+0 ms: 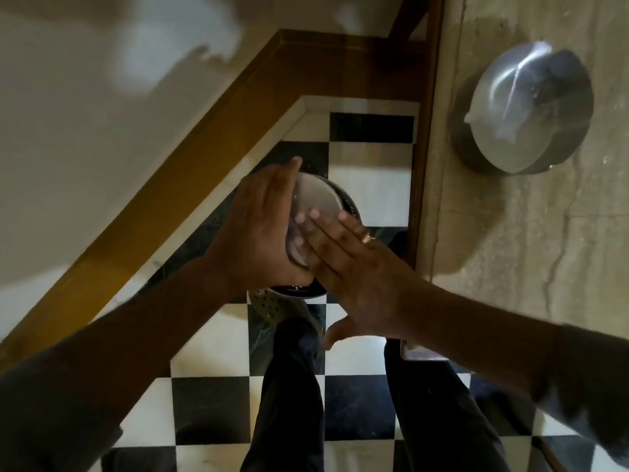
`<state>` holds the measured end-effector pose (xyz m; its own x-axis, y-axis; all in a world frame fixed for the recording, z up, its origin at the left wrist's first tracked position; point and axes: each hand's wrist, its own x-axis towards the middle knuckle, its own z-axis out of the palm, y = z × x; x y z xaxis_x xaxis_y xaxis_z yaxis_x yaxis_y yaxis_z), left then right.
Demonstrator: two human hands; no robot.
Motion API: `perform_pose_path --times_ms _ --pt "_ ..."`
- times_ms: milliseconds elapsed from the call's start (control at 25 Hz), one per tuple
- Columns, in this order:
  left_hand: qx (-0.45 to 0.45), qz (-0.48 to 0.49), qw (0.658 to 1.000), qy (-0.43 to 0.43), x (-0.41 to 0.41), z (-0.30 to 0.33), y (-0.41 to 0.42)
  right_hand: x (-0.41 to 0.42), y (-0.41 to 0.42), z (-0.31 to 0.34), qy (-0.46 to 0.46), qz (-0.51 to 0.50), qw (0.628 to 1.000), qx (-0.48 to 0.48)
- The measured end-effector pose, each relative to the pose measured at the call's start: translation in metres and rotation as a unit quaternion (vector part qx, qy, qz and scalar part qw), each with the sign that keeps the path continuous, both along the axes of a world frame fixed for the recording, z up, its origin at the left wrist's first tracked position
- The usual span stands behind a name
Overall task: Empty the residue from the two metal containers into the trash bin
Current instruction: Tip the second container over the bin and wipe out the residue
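Observation:
My left hand (260, 229) grips a small round metal container (311, 199), tipped on its side over a perforated trash bin (349, 202) on the floor. The bin is mostly hidden behind my hands; only its right rim and lower rim show. My right hand (354, 264) lies flat with its fingers against the container's lower face, a ring on one finger. A second, larger metal container (524, 110) rests on the stone counter (510, 250) at the upper right, with whitish residue inside.
The floor is black and white checkered tile (369, 185). A yellow-brown skirting (190, 165) and a pale wall run diagonally on the left. A dark wooden frame (422, 131) edges the counter. My legs and a perforated clog (272, 301) stand just below the bin.

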<state>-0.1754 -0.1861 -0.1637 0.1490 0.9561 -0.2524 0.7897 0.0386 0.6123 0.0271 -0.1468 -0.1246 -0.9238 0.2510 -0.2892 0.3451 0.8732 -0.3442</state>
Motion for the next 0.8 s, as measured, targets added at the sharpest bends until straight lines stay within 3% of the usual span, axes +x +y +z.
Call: perform_pose_path --times_ms 40,120,280,400,440,520,600,680,800 --pt "-0.009 -0.008 1.0 0.005 0.0 0.001 0.0 -0.001 0.001 -0.006 -0.055 0.025 0.998 -0.018" --pt "-0.02 -0.016 1.0 0.013 -0.003 -0.001 -0.002 -0.003 0.01 -0.012 -0.053 0.028 0.998 -0.03" --pt "-0.037 -0.043 0.998 0.013 -0.009 -0.006 -0.001 0.012 0.027 -0.008 0.083 -0.038 0.996 0.0" --pt "-0.02 -0.076 0.997 0.023 -0.01 -0.01 0.002 0.012 0.031 0.002 0.21 -0.106 0.971 0.032" --pt "-0.011 -0.074 0.997 0.015 -0.009 -0.01 0.002 0.011 0.029 0.003 0.213 -0.097 0.971 0.043" --pt "-0.005 -0.065 0.998 0.011 -0.008 -0.007 0.003 0.007 0.02 -0.003 0.066 0.019 0.997 0.034" --pt "-0.019 -0.074 0.997 0.02 -0.009 -0.001 0.001 0.01 0.013 -0.012 -0.081 0.069 0.994 -0.008" --pt "-0.019 -0.06 0.998 0.022 -0.013 0.001 -0.002 0.006 0.017 -0.013 -0.06 0.076 0.995 -0.019" --pt "-0.012 -0.056 0.998 0.019 -0.016 -0.002 -0.002 0.013 0.02 -0.006 0.044 0.001 0.999 -0.017"
